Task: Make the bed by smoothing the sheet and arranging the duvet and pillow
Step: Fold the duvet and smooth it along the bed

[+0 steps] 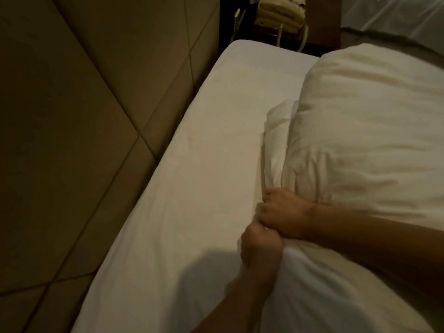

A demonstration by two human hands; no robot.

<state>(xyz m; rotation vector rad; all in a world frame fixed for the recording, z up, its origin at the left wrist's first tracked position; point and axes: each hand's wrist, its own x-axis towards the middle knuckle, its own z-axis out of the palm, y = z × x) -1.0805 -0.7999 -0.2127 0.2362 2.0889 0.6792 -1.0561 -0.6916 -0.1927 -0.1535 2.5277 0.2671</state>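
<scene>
- The room is dim, and a padded headboard (72, 140) in tan panels fills one whole side of what I can see.
- The white sheet (192, 188) lies directly against the headboard. It looks flat and nearly free of creases, so I'd judge the smoothing is largely done on this strip.
- A plump white pillow (372, 128) lies on the sheet, on the side away from the headboard and roughly parallel to it. A bare band of sheet lies between them. It could be a folded duvet instead; the light is too poor to be sure.
- A loose flap of fabric (276, 135) trails off the pillow's edge on the headboard side. That suggests slack cover that needs taking up.
- The right hand (281, 212) is fisted round the bunched fabric at that same edge.
- The left hand (260, 248) is clenched on the same gathered edge, knuckle to knuckle with the right.
- With both fists together on one spot, the grip looks meant for hauling or shaking the bulk rather than spreading it. My guess is the pillow is bound for the bare band by the headboard.
- Beyond the far end of the headboard, a cream telephone (278, 15) sits on a dark nightstand (322, 34), cord hanging down.
</scene>
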